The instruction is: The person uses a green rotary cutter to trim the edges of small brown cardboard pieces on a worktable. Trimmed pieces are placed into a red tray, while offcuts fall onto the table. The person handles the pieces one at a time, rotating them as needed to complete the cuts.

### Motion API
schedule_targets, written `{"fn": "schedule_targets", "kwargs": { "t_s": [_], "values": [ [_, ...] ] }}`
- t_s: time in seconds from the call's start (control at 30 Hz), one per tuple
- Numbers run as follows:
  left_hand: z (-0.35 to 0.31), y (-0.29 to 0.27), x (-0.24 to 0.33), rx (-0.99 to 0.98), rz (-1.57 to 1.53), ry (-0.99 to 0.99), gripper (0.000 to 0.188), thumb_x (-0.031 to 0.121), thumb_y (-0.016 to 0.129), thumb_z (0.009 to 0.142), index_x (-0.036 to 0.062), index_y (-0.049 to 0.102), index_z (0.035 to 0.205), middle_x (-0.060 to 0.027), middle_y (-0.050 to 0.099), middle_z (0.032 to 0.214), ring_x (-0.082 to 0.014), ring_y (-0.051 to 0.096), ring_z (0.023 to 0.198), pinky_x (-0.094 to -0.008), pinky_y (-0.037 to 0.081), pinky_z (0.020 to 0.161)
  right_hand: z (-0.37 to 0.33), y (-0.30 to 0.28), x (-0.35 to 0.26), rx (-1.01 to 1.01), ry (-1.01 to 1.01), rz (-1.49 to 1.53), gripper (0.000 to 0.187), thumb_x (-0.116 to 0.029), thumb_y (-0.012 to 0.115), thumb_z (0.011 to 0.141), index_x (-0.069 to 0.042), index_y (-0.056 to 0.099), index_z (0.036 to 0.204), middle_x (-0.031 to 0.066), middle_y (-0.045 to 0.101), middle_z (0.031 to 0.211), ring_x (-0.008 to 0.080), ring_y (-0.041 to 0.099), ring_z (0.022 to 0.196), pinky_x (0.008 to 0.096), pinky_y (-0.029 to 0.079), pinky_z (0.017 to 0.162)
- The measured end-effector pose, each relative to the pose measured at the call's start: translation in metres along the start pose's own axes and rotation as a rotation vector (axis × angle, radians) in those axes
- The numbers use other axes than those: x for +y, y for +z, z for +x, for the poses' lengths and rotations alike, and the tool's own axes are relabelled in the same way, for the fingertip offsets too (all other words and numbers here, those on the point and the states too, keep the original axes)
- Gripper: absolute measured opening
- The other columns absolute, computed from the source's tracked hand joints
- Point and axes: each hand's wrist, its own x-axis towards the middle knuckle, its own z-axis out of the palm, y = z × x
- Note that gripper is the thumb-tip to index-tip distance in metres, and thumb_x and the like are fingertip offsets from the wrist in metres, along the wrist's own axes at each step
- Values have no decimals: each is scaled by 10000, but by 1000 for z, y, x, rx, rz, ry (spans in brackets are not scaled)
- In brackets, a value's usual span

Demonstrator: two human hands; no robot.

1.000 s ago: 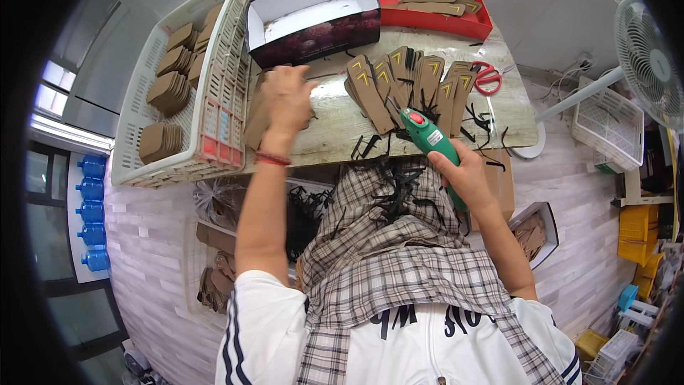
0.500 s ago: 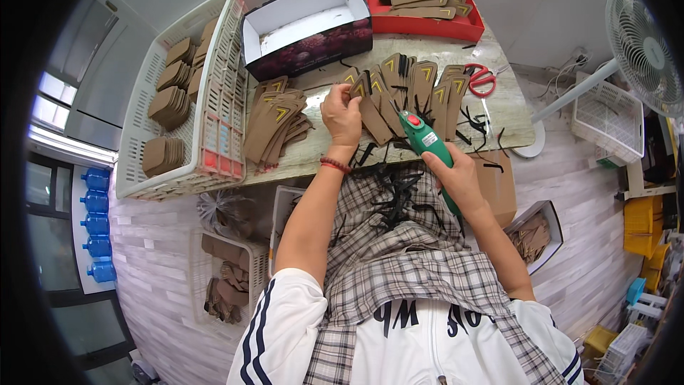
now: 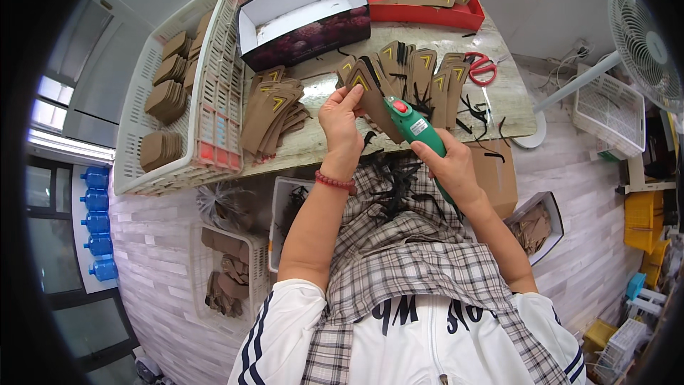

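Note:
My left hand (image 3: pixel 340 122) pinches a flat brown tab (image 3: pixel 376 108) with a yellow chevron and a black edge between thumb and fingers. Wrapped round the green body of a handheld electric cutter (image 3: pixel 420 128) with a red button is my right hand (image 3: pixel 453 168). The cutter's tip points up and left and lies at the tab's right edge; whether the blade touches it I cannot tell. Behind the tab, similar tabs (image 3: pixel 422 75) lie fanned across the table. Another pile of tabs (image 3: pixel 274 114) lies left of my left hand. Black trimmings (image 3: pixel 399 189) cover the plaid apron on my lap.
Red-handled scissors (image 3: pixel 482 70) lie at the table's right. A red tray (image 3: pixel 427 17) of tabs and a dark flowered box (image 3: pixel 306 39) stand at the back. A white crate (image 3: pixel 221 93) with brown stacks stands left. Right of the table is a fan (image 3: pixel 645 43).
My left hand has drawn the tab slightly nearer and lower. The cutter has moved left and up against the tab's edge. The view has shifted a little.

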Motion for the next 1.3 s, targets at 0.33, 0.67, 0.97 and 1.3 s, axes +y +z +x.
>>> {"fn": "schedule_targets", "kwargs": {
  "t_s": [0.33, 0.67, 0.97, 1.3],
  "values": [
    [-13, 2, -13, -20, -14, -107, 79, 111, 669, 886, 44, 666, 927, -25, 698, 806, -93, 612, 637, -234, 468, 603, -2, -3, -5, -4, 74, 52, 375, -304, 730, 848, 18, 635, 1015, 4, 568, 627, 54, 509, 517, 227, 409, 461],
    [-34, 4, -18, -80, 40, -143, 75, 90, 646, 900, 27, 651, 940, -21, 681, 831, -90, 606, 678, -228, 480, 644, 2, -2, -9, 15, 75, 55, 384, -317, 736, 843, 15, 638, 1008, 4, 582, 643, 58, 527, 513, 221, 426, 454],
    [-30, -7, -7, -115, 199, -1, 103, 57, 619, 906, -4, 665, 976, -23, 684, 872, -71, 600, 723, -210, 476, 673, 1, -11, -13, -7, 74, 44, 340, -283, 731, 846, 6, 639, 1000, -11, 559, 623, 44, 496, 493, 219, 391, 440],
    [-10, -19, 18, -240, 437, 103, 111, 49, 581, 913, -31, 652, 940, 9, 642, 814, -37, 543, 706, -199, 458, 648, 2, -19, -18, -66, 82, 8, 309, -275, 732, 846, -11, 643, 982, -13, 545, 603, 44, 491, 478, 220, 382, 434]
  ]
}}
